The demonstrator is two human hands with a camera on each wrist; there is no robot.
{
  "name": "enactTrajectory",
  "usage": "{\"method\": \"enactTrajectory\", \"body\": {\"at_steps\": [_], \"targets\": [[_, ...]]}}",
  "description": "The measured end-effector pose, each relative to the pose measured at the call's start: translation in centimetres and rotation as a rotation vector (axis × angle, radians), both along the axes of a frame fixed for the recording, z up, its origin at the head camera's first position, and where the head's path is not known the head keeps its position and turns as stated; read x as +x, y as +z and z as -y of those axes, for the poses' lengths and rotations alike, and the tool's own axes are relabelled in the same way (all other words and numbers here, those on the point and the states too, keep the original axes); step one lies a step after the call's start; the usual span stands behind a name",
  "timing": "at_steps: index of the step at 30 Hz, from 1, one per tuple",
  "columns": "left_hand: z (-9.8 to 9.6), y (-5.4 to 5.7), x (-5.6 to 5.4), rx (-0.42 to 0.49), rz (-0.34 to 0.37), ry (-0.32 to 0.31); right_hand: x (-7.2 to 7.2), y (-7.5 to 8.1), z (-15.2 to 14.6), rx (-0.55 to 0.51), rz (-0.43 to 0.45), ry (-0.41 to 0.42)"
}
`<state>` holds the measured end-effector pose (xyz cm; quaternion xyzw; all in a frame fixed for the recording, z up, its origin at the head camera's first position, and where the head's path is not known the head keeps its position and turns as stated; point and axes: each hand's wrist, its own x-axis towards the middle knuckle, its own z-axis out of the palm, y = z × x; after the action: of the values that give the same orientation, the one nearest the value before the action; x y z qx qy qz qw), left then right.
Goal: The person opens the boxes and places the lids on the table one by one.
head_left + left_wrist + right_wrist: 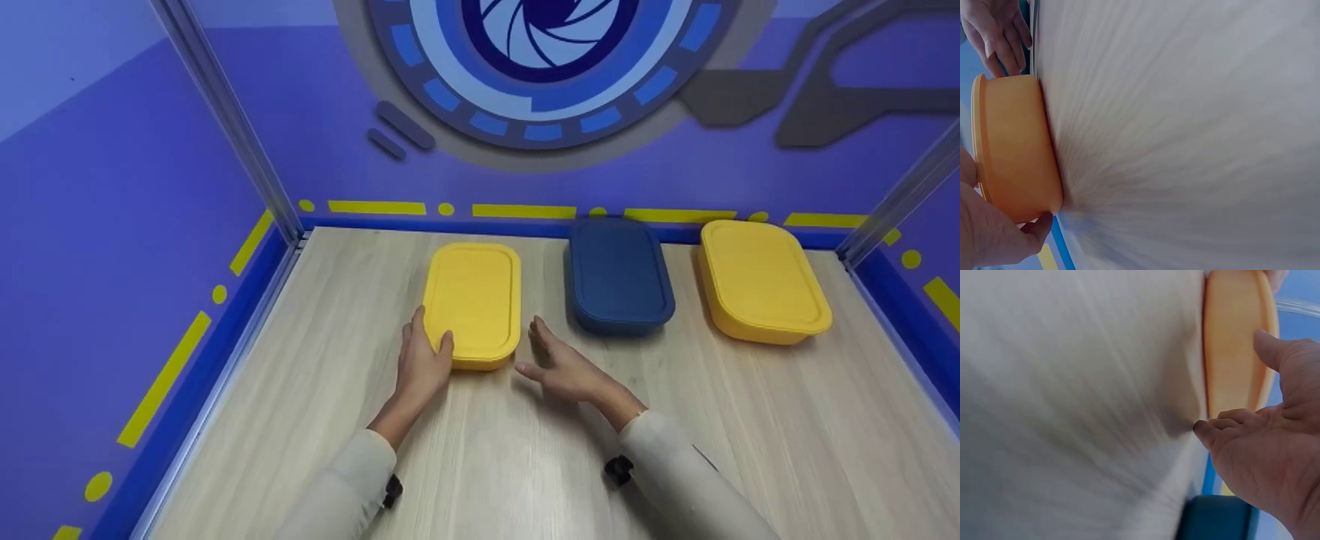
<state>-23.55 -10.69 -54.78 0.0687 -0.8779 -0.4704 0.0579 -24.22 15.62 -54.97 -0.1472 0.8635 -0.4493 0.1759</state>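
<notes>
I see my left hand point(421, 365) laid against the near-left corner of a rounded, matte yellow lidded box point(474, 303), thumb on its front wall, fingers along its side. My right hand point(561, 365) hovers flat and relaxed just right of the box (touching it or not, I cannot tell). At about two o'clock sit a navy box point(618, 274) and a second yellow box point(761, 279). Everything rests on the pale wood-grain tabletop point(525, 465), ringed by purple walls point(127, 225).
</notes>
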Motion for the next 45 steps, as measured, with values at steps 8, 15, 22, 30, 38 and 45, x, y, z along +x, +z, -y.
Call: {"method": "enactTrajectory", "body": {"at_steps": [8, 15, 22, 30, 38, 45], "targets": [[0.2, -0.1, 0.0, 0.018, 0.009, -0.001, -0.9, -0.2, 1.5, 0.026, 0.056, 0.012], [0.1, -0.2, -0.1, 0.016, 0.012, -0.010, -1.9, -1.2, 2.1, -0.048, 0.027, -0.027], [-0.2, -0.5, 0.0, 0.029, 0.011, -0.023, -2.5, -2.2, 3.0, -0.319, -0.007, 0.015], [-0.3, -0.5, 0.0, 0.041, 0.047, -0.019, -2.7, -2.4, 2.7, -0.315, -0.018, 0.012], [0.0, -0.5, 0.1, -0.026, 0.043, -0.024, -3.1, -2.2, 2.7, -0.349, 0.047, 0.063], [0.4, -0.4, -0.4, -0.119, 0.055, -0.070, -3.3, -2.1, 2.7, -0.380, 0.078, 0.089]]}}
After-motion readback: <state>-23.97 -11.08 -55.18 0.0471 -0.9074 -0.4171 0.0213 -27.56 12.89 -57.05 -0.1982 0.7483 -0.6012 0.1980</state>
